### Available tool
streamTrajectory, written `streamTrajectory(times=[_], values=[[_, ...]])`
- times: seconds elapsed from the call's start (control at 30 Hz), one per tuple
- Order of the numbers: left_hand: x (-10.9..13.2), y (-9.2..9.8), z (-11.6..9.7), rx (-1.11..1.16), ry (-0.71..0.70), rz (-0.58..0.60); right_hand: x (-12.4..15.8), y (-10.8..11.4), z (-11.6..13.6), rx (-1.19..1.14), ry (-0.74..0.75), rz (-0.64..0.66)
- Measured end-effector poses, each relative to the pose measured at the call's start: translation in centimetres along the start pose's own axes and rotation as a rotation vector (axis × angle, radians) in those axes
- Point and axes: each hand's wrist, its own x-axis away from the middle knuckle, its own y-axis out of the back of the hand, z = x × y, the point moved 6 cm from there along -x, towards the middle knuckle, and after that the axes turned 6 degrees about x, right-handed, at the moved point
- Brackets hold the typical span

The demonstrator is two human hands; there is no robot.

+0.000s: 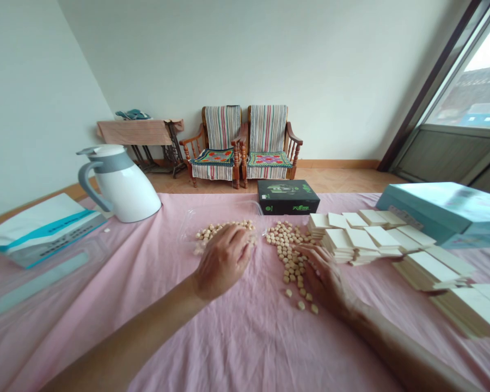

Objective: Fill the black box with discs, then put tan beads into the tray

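Note:
My left hand (225,260) is over the near right part of a clear plastic tray (185,220). Its fingers are curled in, and what they hold, if anything, is hidden. Small, rounded beige pieces (206,233), like wooden beads or nuts, lie in the tray. A pile of the same beige pieces (285,239) is spread on the pink cloth to the tray's right. Resting at this pile's right edge is my right hand (324,275), its fingers stretched out and touching pieces. A few loose ones trail toward me.
Stacks of pale rectangular cards or boards (365,239) stand right of the pile, before a light blue box (445,209). A black box (288,197) sits behind. At left are a white-and-grey jug (126,188), a white-and-blue packet (51,228) and a clear lid (44,283).

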Motion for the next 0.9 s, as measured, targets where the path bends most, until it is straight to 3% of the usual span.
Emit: streamTrajectory(times=[0.13, 0.2, 0.33, 0.53, 0.9], values=[[3.8, -3.3, -2.1, 0.102, -0.045, 0.249, 0.0, -0.6, 0.5, 0.054, 0.076, 0.084], [5.3, -4.4, -2.1, 0.141, -0.015, 0.313, 0.1, -1.0, 0.3, 0.059, 0.084, 0.095], [6.6, -5.3, -1.4, 0.205, 0.055, 0.324, 0.3, -1.3, 0.0, 0.032, 0.070, 0.077], [6.5, -5.5, -0.7, 0.258, 0.125, 0.297, -0.5, -0.5, 0.0, 0.016, -0.003, -0.029], [6.9, -5.6, -0.5, 0.284, 0.123, 0.301, -11.6, -0.1, 6.0, -0.128, 0.075, -0.029]])
